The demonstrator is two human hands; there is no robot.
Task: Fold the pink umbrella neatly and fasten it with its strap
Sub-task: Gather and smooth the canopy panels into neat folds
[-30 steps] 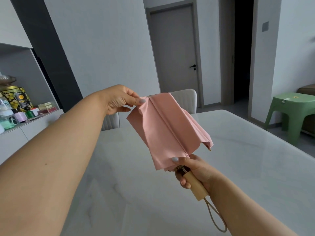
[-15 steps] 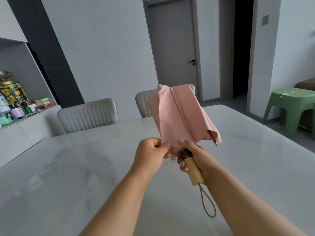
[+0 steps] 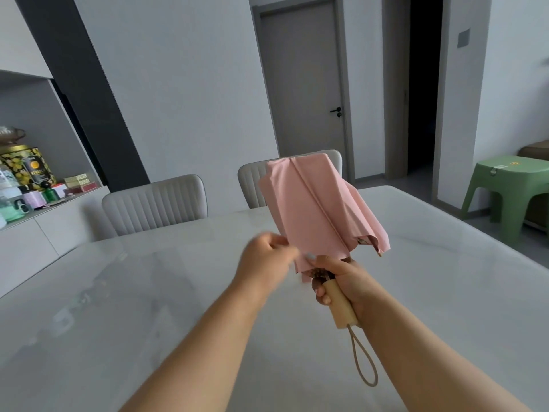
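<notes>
The pink umbrella (image 3: 318, 209) is collapsed, its loose canopy pointing up and away above the table. My right hand (image 3: 341, 281) grips its pale wooden handle (image 3: 341, 307), thumb pressed on the lower pink fabric. A tan cord loop (image 3: 364, 361) hangs from the handle's end. My left hand (image 3: 264, 260), blurred by motion, pinches the canopy's lower left edge beside the right thumb. The fastening strap is not visible.
A white marble table (image 3: 148, 292) spreads below the hands. Two grey chairs (image 3: 154, 200) stand at its far side. A sideboard with tins and jars (image 3: 26, 179) is at left, a green stool (image 3: 511, 188) at right.
My left hand left the canopy's top and came down to its lower edge by the handle. The umbrella has tipped more upright and its fabric hangs closer round the shaft.
</notes>
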